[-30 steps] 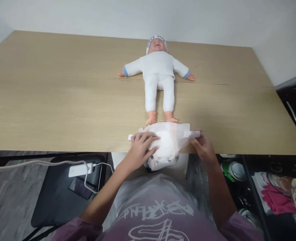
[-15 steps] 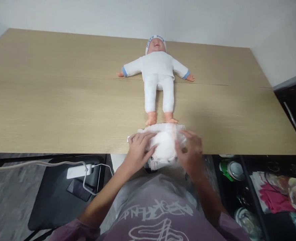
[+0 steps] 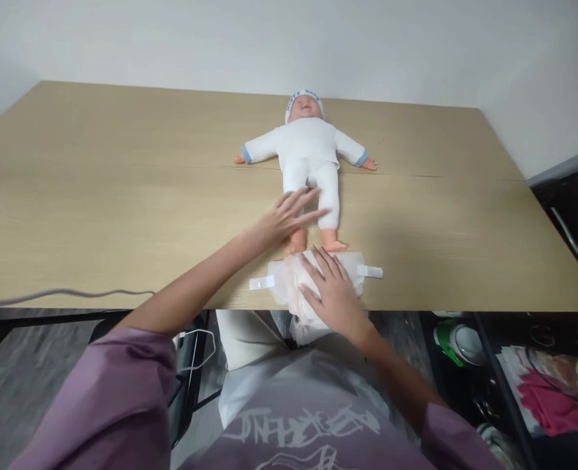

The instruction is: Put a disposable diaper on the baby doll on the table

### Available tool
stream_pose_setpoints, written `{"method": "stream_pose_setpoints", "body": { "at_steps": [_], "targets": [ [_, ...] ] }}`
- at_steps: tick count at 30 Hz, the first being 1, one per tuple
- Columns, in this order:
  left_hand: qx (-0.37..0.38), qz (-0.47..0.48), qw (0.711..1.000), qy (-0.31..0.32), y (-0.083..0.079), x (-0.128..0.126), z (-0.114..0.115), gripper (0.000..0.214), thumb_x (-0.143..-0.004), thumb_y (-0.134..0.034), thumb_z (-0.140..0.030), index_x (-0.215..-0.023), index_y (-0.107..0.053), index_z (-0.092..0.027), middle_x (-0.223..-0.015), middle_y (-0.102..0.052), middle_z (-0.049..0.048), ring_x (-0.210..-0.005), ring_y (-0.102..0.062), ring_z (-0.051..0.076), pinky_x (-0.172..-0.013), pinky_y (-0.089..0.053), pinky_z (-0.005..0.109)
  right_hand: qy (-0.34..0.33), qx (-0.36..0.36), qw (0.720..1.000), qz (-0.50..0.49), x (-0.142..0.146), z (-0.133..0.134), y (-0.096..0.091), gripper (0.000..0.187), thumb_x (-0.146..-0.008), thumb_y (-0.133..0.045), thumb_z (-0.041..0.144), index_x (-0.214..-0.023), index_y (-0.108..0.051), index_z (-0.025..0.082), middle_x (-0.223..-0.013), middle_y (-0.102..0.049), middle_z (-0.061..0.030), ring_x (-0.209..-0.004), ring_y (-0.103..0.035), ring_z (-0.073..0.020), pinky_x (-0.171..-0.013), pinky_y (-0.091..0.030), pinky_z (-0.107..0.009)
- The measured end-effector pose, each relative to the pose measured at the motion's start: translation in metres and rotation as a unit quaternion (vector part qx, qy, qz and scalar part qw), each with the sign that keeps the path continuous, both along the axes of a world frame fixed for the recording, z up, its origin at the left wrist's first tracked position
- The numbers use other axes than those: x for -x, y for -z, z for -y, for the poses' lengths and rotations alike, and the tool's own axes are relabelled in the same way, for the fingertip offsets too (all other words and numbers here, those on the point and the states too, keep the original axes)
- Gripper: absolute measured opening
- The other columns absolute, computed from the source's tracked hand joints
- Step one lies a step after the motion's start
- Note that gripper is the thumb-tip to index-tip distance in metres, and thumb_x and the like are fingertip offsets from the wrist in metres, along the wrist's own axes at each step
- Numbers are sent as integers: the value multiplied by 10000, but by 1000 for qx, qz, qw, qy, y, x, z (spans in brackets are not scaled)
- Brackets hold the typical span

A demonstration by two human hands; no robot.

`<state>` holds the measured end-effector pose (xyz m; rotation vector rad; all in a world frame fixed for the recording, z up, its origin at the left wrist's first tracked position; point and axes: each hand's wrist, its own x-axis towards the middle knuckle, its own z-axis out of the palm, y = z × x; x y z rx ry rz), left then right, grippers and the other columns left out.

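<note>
Because the diaper (image 3: 285,281) lies across the near edge of the table (image 3: 122,222) with its lower end hanging over, my right hand (image 3: 335,294) rests spread on top — an open grip, probably there to steady it. Its white tabs (image 3: 370,271) stick out to either side, so neither is tucked under. My left hand (image 3: 291,219) is open too, fingers fanned over the lower legs of the doll (image 3: 309,140); whether they touch, I can't tell. The doll lies face up, feet just beyond the diaper's far edge — presumably set that way for easy reach.
</note>
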<state>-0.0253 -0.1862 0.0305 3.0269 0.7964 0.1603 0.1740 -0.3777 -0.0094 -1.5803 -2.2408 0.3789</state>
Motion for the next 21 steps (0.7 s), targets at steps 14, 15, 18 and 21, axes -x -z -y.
{"method": "stream_pose_setpoints", "body": {
  "at_steps": [14,15,18,21],
  "targets": [
    [81,50,981,168,-25,-51,-38,300,-1038,-606,-208,-1292,-763,-237,-1449,-745,132,-1378,-582,382,-1147,-442,538,-15,16,1000,15,-1,-15,-3,667,-1172,-538,491,-1785,-425,252,-1864,-369,-125,-1751,-325,-335,-1429,-330,-625],
    [100,77,977,172,-35,-51,-41,292,-1031,-618,-220,-1283,-765,-227,-1422,-756,130,-1363,-590,375,-1139,-455,525,-23,15,999,17,-3,-21,-2,676,-1175,-529,503,-1792,-409,255,-1872,-349,-125,-1759,-308,-331,-1429,-328,-625],
    [148,183,956,175,-68,-44,-52,283,-1065,-605,-302,-1290,-753,-218,-1362,-774,93,-1310,-639,315,-1152,-487,494,-38,15,999,31,-11,-49,1,682,-1187,-493,512,-1807,-376,252,-1898,-276,-120,-1778,-256,-322,-1433,-299,-634],
    [182,273,933,148,-97,-35,-68,300,-1053,-694,-392,-1306,-743,-237,-1320,-785,54,-1246,-700,266,-1133,-533,446,-39,18,997,58,-16,-90,4,687,-1190,-468,520,-1805,-385,226,-1906,-240,-129,-1785,-230,-328,-1446,-252,-631]
  ]
}}
